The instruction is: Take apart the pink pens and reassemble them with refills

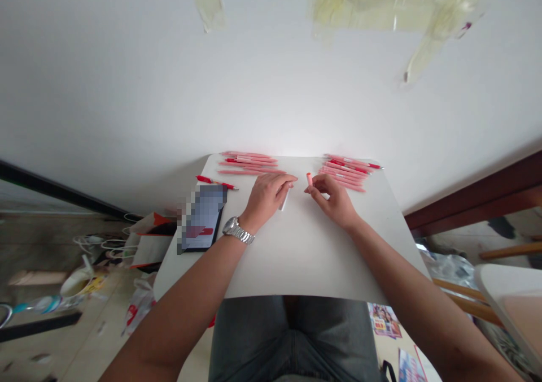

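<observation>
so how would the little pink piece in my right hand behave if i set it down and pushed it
The pink piece is probably light, given its small size. It looks straight, so likely stiff. Its narrow, seemingly rounded shape may let it roll on the flat table.

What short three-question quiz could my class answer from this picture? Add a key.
1. On which wrist is the watch?
2. True or false: the phone lies on the table, left of the left hand.
3. Fill in: the right hand holds a small piece whose upper end is coloured ____.

Key: 1. left; 2. true; 3. orange.
</observation>
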{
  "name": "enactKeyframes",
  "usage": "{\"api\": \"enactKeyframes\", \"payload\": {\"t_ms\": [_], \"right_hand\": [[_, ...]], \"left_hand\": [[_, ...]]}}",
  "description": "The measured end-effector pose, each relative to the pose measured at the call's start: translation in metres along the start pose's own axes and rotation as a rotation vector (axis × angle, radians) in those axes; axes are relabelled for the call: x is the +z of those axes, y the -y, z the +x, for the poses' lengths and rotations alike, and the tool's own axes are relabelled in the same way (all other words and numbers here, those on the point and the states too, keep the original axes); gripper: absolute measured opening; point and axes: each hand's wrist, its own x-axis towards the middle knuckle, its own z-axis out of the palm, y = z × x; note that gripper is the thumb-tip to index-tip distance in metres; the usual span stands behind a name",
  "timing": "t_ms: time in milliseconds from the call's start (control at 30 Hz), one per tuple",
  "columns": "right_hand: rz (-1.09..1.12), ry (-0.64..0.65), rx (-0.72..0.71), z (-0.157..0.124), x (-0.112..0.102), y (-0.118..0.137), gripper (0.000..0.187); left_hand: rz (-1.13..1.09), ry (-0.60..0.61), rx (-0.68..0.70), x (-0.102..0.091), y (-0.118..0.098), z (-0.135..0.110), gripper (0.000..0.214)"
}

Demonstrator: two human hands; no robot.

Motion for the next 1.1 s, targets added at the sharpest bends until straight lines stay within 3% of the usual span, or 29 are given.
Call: {"api": "enactKeyframes", "payload": {"t_ms": [367, 733, 1100], "right_hand": [[-0.032, 0.016, -0.002, -0.0005, -0.0001, 0.0035, 0.029], [-0.085, 0.025, -0.033, -0.0014, 0.0005, 0.0058, 0.028], [-0.137, 0.050, -0.051, -0.0017, -0.0002, 0.0039, 0.019]], "left_hand": [[-0.165, -0.107, -0.052, -0.0043, -0.0080, 0.0009, 0.017], [-0.643, -0.233, -0.278, 0.0026, -0.0061, 0.0041, 0.021], [-0.760, -0.247, -0.300, 0.0023, -0.0090, 0.0038, 0.027]]}}
